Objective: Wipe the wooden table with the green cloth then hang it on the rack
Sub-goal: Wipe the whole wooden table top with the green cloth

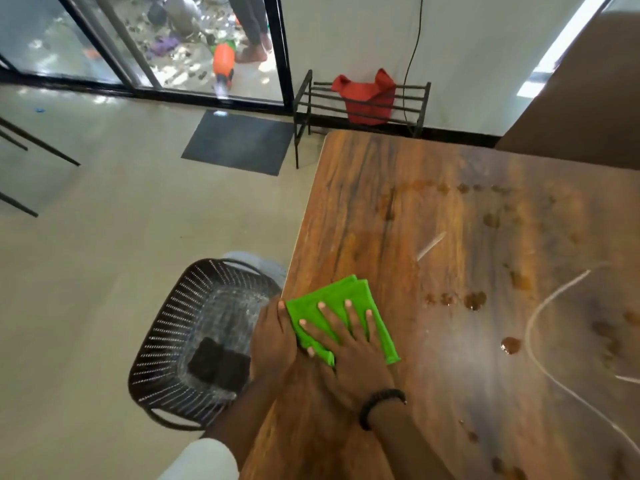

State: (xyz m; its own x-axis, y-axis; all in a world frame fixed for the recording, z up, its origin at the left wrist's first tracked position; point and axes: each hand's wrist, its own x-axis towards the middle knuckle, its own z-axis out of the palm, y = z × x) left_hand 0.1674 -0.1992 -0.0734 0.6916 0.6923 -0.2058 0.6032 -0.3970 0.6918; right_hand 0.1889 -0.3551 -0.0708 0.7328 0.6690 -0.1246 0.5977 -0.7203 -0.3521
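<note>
A folded green cloth (349,296) lies flat on the wooden table (398,188) near its left edge. My right hand (353,351) presses on the cloth with spread, straight fingers. My left hand (273,337) is at the table's left edge, touching the cloth's left side; how its fingers lie is not plain. Brown wet spots (474,300) and white streaks mark the tabletop to the right of the cloth. A black metal rack (360,105) stands on the floor against the far wall, beyond the table's far end.
A red cloth (367,95) hangs on the rack. A dark plastic basket (166,341) sits on the floor left of the table. A grey mat (239,142) lies before the glass sliding door (138,43). A brown panel (588,98) rises at the far right.
</note>
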